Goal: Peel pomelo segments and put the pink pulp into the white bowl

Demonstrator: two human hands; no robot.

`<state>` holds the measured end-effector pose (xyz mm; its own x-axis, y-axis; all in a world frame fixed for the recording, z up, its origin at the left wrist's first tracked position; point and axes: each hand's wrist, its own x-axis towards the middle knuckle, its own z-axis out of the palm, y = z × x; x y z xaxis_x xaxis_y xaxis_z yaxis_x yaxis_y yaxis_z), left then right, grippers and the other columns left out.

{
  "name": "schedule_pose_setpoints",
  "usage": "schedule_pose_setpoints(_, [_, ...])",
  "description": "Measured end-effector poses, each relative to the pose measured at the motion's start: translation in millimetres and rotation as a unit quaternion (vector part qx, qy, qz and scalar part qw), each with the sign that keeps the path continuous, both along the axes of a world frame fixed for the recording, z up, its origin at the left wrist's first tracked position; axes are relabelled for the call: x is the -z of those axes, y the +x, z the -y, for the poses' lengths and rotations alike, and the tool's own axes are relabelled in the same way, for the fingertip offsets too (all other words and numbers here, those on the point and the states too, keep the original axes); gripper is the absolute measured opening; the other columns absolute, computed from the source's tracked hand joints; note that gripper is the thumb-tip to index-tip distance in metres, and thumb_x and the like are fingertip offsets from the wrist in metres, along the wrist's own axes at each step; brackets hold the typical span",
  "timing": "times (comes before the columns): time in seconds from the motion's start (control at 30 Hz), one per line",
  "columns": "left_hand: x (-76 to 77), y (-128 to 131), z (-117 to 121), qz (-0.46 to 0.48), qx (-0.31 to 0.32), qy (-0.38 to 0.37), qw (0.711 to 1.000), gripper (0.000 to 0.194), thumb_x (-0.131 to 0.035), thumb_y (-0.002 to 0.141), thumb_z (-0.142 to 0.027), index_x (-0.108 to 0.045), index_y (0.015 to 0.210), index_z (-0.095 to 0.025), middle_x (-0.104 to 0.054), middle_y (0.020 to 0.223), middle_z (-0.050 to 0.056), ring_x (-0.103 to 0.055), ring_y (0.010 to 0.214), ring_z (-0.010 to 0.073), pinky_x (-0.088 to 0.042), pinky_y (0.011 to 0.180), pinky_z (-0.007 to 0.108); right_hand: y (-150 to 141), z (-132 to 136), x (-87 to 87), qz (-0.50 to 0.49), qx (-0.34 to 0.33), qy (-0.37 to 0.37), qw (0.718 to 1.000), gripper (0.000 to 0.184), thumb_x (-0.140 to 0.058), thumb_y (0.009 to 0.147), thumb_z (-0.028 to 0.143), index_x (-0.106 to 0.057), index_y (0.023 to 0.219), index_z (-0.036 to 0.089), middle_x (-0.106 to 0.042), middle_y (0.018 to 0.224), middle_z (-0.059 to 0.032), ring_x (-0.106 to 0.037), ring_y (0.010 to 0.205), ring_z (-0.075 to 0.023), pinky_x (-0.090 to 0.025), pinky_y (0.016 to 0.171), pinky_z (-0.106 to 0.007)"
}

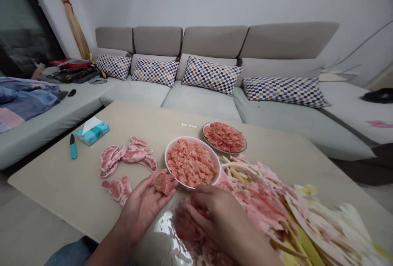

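Observation:
My left hand [149, 198] is turned palm up, cradling a peeled piece of pink pomelo flesh [162, 183] on its fingers. It lies at the near left rim of a white bowl [167, 163] full of pomelo pulp [190, 161]. Just below that bowl, my right hand [211, 210] has its fingers curled together; something reddish shows at them, too blurred to name. Beneath and right of it spread torn pink pomelo membranes [258, 200]. Unpeeled pomelo segments [135, 154] lie left of the bowl, with a few more [116, 188] nearer my left wrist.
Behind the bowl stands a dark-rimmed plate [245, 146] of pulp. Yellow-white rind strips [302, 237] are heaped at the right. A tissue pack [93, 133] and a teal-handled knife [73, 149] lie at the table's left. A grey sofa [199, 104] borders the far side.

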<state>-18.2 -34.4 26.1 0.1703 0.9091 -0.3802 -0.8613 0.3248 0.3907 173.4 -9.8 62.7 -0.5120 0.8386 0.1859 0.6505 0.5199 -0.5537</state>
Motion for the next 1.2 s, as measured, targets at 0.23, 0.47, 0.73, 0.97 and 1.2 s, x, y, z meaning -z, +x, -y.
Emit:
schedule_pose_setpoints(0.23, [-2.8, 2, 0, 0.006, -0.010, 0.007, 1.000, 0.045, -0.045, 0.096, -0.025, -0.042, 0.137, -0.007, -0.067, 0.117, 0.018, -0.065, 0.110, 0.0265, -0.043, 0.103, 0.042, -4, 4, 6.1, 0.143, -0.059, -0.001, 0.988, 0.027, -0.054, 0.083, 0.016, -0.064, 0.058, 0.020, -0.068, 0.061, -0.0043, -0.061, 0.050, -0.0163, -0.035, 0.048, -0.025])
schedule_pose_setpoints(0.47, [-2.9, 5, 0, 0.009, -0.016, 0.021, 1.000, 0.049, -0.044, 0.096, -0.028, -0.042, 0.140, -0.008, -0.068, 0.116, 0.017, -0.063, 0.112, 0.0268, -0.043, 0.102, 0.041, -11, 6, 9.4, 0.085, -0.028, 0.020, 0.996, 0.020, -0.050, 0.087, 0.017, -0.069, 0.086, 0.022, -0.072, 0.078, -0.0039, -0.068, 0.064, -0.0192, -0.047, 0.056, -0.026])
schedule_pose_setpoints(0.73, [-1.3, 7, 3, 0.014, 0.033, 0.062, 0.997, 0.042, -0.042, 0.097, -0.032, -0.053, 0.133, -0.012, -0.064, 0.125, 0.015, -0.054, 0.124, 0.0245, -0.041, 0.103, 0.038, -33, -2, 24.7, -0.016, -0.037, 0.089, 0.995, 0.024, -0.057, 0.088, 0.019, -0.063, 0.112, 0.019, -0.064, 0.115, -0.0128, -0.064, 0.099, -0.0267, -0.056, 0.080, -0.039])
schedule_pose_setpoints(0.97, [4.9, 6, 6, -0.154, 0.001, 0.113, 0.982, 0.036, -0.065, 0.086, -0.024, -0.060, 0.122, -0.019, -0.063, 0.125, 0.010, -0.058, 0.119, 0.0226, -0.043, 0.102, 0.034, -22, -12, 12.5, -0.169, -0.048, -0.026, 0.984, 0.022, -0.053, 0.094, 0.022, -0.062, 0.115, 0.026, -0.067, 0.114, -0.0049, -0.062, 0.106, -0.0198, -0.051, 0.092, -0.033])
schedule_pose_setpoints(1.2, [7.3, 6, 7, -0.302, -0.041, 0.148, 0.941, 0.020, -0.072, 0.080, -0.027, -0.059, 0.093, -0.019, -0.068, 0.097, 0.005, -0.067, 0.091, 0.0179, -0.050, 0.078, 0.026, -23, -10, 11.8, -0.194, -0.037, -0.094, 0.976, 0.029, -0.070, 0.084, 0.026, -0.063, 0.112, 0.027, -0.066, 0.113, -0.0025, -0.061, 0.104, -0.0199, -0.051, 0.087, -0.031])
